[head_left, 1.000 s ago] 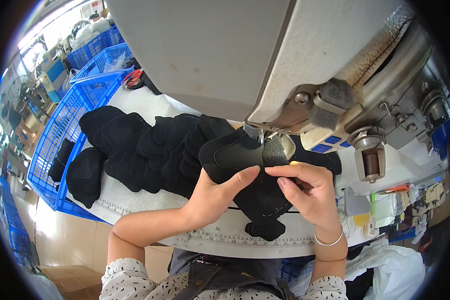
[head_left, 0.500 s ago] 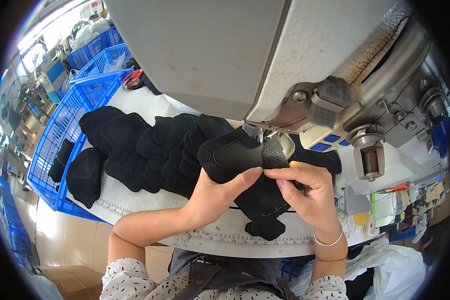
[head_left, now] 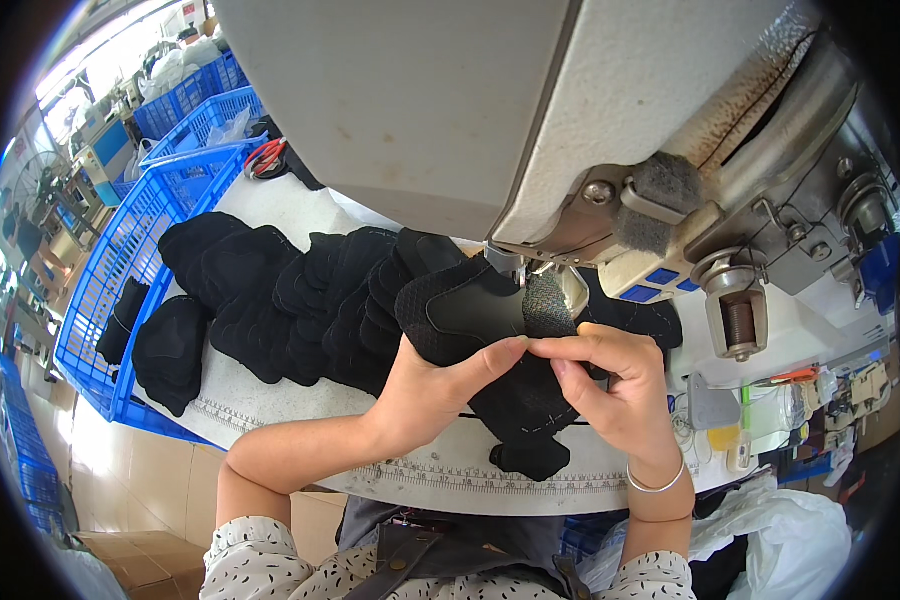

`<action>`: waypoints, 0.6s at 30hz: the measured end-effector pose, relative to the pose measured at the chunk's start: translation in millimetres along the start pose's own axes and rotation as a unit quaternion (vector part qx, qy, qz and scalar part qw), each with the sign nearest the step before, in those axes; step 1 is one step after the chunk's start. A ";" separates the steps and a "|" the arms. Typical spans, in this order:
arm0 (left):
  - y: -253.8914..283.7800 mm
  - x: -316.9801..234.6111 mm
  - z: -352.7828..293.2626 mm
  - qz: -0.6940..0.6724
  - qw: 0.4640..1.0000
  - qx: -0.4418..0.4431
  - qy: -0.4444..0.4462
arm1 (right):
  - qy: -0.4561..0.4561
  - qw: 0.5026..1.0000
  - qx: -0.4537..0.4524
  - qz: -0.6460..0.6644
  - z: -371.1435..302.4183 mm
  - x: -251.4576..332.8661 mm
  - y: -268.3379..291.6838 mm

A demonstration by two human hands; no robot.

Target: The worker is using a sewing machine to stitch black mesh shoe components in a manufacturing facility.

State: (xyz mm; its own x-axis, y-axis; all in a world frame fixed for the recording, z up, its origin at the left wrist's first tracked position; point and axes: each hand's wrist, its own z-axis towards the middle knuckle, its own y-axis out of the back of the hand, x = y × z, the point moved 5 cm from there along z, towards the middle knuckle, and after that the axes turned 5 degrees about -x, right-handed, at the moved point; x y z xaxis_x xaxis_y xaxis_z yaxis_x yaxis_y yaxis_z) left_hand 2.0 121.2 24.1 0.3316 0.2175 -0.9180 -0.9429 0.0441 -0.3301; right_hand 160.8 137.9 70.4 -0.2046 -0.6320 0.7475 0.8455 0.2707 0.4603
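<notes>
A black shoe-upper piece [head_left: 475,308], with a smooth panel, a mesh border and a speckled grey strip [head_left: 547,312] at its right end, lies under the presser foot [head_left: 536,274] of a sewing machine [head_left: 400,110]. My left hand [head_left: 420,392] grips its near edge, thumb on top and the other fingers hidden beneath. Close beside that thumb, my right hand [head_left: 618,385] pinches the near edge below the speckled strip between thumb and forefinger. More black pieces [head_left: 530,410] hang joined or overlapped below my hands; which one cannot be made out.
Overlapping black pieces [head_left: 300,300] run leftward across the white table [head_left: 270,405], whose curved front edge carries a ruler scale. Blue plastic baskets [head_left: 100,325] stand at the left. A brown thread spool [head_left: 740,325] sits on the machine at right, above tools and a white plastic bag [head_left: 770,530].
</notes>
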 end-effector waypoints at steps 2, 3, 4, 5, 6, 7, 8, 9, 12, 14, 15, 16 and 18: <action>0.9 0.9 0.4 -0.001 1.000 0.003 -0.002 | -0.001 1.000 0.001 -0.005 0.1 0.7 0.2; 1.6 1.2 0.5 0.005 1.000 0.003 -0.005 | -0.002 1.000 0.002 -0.008 0.2 0.9 0.1; 2.0 1.5 0.6 0.011 1.000 0.002 -0.008 | -0.004 1.000 0.003 -0.008 0.1 1.0 0.1; 2.4 1.8 0.7 0.015 1.000 0.002 -0.011 | -0.005 1.000 0.003 -0.008 -0.1 1.1 0.1; 2.5 1.9 0.6 0.018 1.000 0.001 -0.015 | -0.006 1.000 0.004 -0.008 -0.2 1.0 0.0; 2.6 2.0 0.5 0.021 1.000 0.001 -0.019 | -0.010 1.000 0.004 -0.003 -0.2 0.6 -0.1; 2.6 2.6 0.2 0.019 1.000 -0.003 -0.017 | -0.014 1.000 0.004 0.002 -0.3 0.1 -0.3; 2.5 3.1 0.0 0.017 1.000 -0.006 -0.015 | -0.018 1.000 0.005 0.008 -0.5 -0.3 -0.4; 2.1 3.0 -0.1 0.027 1.000 -0.004 -0.010 | 0.001 1.000 0.005 0.003 -0.8 1.7 0.3; 2.8 1.9 0.3 0.038 0.999 -0.005 -0.006 | -0.011 1.000 0.003 0.013 -1.5 1.5 -0.7; 3.1 1.4 0.5 0.043 0.999 -0.009 -0.003 | -0.013 0.999 -0.002 0.029 -2.1 2.1 -0.9; 3.3 1.1 0.5 0.052 0.999 -0.010 0.004 | -0.012 0.999 -0.022 0.021 -1.8 1.9 -1.4; 2.2 -2.7 -0.7 0.061 0.998 -0.001 -0.012 | -0.002 0.997 -0.073 0.027 -1.1 2.1 -1.0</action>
State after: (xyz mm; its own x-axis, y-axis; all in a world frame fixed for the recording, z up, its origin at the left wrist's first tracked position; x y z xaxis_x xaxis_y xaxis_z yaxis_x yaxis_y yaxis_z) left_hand -0.9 120.1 25.7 0.2140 0.2448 -0.9457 -0.9760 0.0138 -0.2173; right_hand 160.1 135.4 71.0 -0.1590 -0.6161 0.7714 0.9181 0.1950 0.3450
